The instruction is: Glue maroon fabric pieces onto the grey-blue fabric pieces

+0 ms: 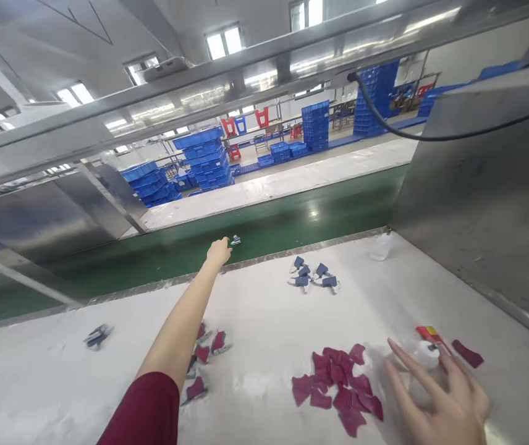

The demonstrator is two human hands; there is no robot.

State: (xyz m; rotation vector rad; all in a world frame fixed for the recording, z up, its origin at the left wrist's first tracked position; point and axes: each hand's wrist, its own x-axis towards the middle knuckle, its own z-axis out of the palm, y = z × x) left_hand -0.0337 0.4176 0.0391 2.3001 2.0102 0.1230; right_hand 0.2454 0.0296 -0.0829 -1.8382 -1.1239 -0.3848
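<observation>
My left hand (219,252) is stretched far forward over the green belt. Its fingertips are apart, just beside a small blue-and-white piece (235,240) lying there; I see nothing in its grasp. At lower right, my right hand (450,402) has its fingers spread around a small translucent bottle (424,355) with a white top, not visibly closed on it. To its left lies a loose heap of dark red cut pieces (338,383). Under my left forearm are several red-and-grey pieces (218,341), partly hidden.
Several blue-and-white pieces (313,275) lie near the green conveyor belt (292,222). Another clear bottle (380,246) stands by the metal side panel (487,185). A red-yellow item (429,334) and one dark red strip (467,353) lie right. Blue-grey parts (98,335) sit left.
</observation>
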